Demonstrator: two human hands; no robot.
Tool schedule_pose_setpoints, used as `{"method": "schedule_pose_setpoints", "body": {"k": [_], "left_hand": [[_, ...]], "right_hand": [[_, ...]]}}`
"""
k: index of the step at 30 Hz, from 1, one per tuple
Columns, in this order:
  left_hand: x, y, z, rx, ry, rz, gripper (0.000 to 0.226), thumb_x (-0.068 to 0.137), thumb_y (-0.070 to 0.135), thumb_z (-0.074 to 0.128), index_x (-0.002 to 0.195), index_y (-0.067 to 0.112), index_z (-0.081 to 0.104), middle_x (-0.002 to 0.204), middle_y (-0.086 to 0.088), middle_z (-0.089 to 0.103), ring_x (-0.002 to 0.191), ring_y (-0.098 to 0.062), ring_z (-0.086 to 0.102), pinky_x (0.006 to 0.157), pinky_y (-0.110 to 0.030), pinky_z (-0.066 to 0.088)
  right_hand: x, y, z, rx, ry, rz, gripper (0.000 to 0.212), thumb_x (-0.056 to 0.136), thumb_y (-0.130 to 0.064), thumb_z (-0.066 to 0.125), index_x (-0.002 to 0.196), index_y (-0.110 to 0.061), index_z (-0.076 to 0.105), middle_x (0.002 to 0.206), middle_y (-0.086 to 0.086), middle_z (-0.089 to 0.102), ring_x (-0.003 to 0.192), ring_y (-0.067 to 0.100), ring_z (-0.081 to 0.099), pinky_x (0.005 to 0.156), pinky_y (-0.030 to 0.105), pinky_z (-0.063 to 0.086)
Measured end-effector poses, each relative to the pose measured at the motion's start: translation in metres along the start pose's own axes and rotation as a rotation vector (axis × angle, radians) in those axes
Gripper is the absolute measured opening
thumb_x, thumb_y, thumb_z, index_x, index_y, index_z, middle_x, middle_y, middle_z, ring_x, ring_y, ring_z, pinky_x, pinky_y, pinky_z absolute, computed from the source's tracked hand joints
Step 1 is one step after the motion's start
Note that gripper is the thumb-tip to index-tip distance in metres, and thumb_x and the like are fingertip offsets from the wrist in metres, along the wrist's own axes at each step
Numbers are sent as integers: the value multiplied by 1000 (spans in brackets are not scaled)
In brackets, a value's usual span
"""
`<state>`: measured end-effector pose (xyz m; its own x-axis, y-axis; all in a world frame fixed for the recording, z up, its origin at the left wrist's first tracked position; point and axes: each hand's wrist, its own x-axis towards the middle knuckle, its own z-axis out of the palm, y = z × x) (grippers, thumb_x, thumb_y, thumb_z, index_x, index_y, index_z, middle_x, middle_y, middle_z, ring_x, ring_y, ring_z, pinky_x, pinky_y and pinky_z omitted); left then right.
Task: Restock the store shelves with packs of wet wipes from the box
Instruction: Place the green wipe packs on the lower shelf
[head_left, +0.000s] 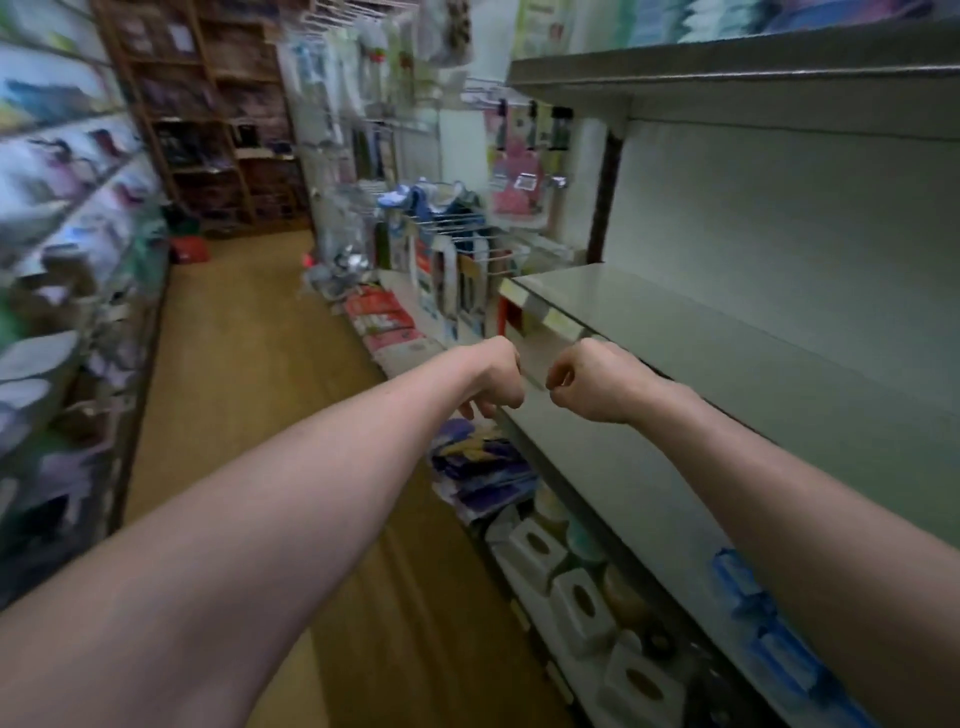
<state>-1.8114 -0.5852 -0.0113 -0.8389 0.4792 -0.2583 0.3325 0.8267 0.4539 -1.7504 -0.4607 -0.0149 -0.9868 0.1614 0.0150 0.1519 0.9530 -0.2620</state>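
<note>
shelf (727, 353) — left hand (498, 379) and right hand (589, 384) both curled closed at its front edge — price labels (563, 326) blurred.

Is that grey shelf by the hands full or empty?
Mostly empty: the shelf shows bare grey board, with only a few blue packs at its near end.

Counted one left hand (493, 384), one right hand (592, 387), two grey shelves (727, 332), three white tissue boxes (582, 608), perhaps three blue packs (737, 571).
</note>
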Motion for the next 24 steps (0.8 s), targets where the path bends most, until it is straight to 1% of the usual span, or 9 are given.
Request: {"method": "schedule_pose_setpoints", "body": {"k": [2, 3, 5, 9, 12, 15, 18, 22, 24], "left_hand": [[-9, -40, -12, -2, 21, -80, 43, 92, 12, 55, 135, 12, 49, 109, -13, 66, 82, -20, 67, 59, -30, 57], [-13, -59, -17, -9, 27, -134, 41, 91, 14, 57, 132, 13, 51, 105, -13, 67, 81, -22, 68, 59, -32, 58], [-26, -96, -25, -32, 46, -248, 37, 90, 17, 59, 126, 12, 55, 105, -13, 69, 83, -25, 70, 63, -34, 60], [-52, -166, -38, -99, 98, -436, 44, 93, 16, 57, 135, 10, 49, 111, -14, 65, 89, -24, 69, 76, -39, 60], [-72, -216, -42, -131, 143, -616, 46, 92, 18, 57, 136, 10, 49, 111, -14, 66, 91, -25, 69, 80, -41, 59], [-92, -258, -38, -194, 186, -771, 46, 92, 18, 58, 136, 9, 48, 114, -14, 65, 93, -25, 68, 82, -40, 58], [-117, -296, -24, -257, 239, -893, 44, 93, 18, 59, 136, 11, 49, 111, -13, 63, 89, -22, 66, 80, -38, 59], [-164, -346, 3, -358, 220, -1048, 40, 89, 18, 61, 126, 5, 55, 90, -18, 67, 67, -24, 61, 61, -32, 55], [-191, -369, 18, -391, 219, -1109, 34, 88, 20, 61, 119, 6, 59, 94, -19, 70, 66, -25, 63, 59, -33, 55]], "right_hand": [[11, -41, 16, 0, -21, -65, 17, 91, -20, 58, 103, -20, 70, 100, 0, 67, 91, 18, 63, 82, 34, 55], [17, -61, 25, -7, -31, -98, 16, 91, -20, 58, 102, -19, 69, 98, 0, 67, 89, 17, 63, 81, 34, 56], [28, -100, 42, -19, -56, -161, 13, 90, -19, 59, 99, -18, 69, 92, 1, 66, 83, 16, 64, 76, 33, 57], [49, -170, 75, -44, -146, -342, 13, 89, -19, 58, 98, -18, 68, 88, 2, 65, 77, 18, 63, 65, 30, 54], [59, -217, 102, -47, -247, -505, 13, 90, -20, 58, 97, -17, 68, 85, 0, 64, 74, 15, 61, 57, 24, 49], [63, -258, 130, -60, -336, -644, 16, 92, -21, 56, 102, -15, 67, 89, 2, 64, 80, 19, 63, 67, 29, 56], [60, -294, 159, -68, -440, -790, 20, 93, -19, 55, 108, -13, 67, 98, 6, 66, 88, 23, 63, 76, 35, 57], [35, -338, 194, -107, -535, -947, 22, 94, -17, 53, 111, -12, 65, 107, 8, 65, 97, 24, 62, 80, 32, 54], [17, -358, 213, -131, -572, -1026, 23, 95, -16, 50, 113, -12, 63, 111, 9, 64, 101, 26, 60, 80, 32, 51]]}}
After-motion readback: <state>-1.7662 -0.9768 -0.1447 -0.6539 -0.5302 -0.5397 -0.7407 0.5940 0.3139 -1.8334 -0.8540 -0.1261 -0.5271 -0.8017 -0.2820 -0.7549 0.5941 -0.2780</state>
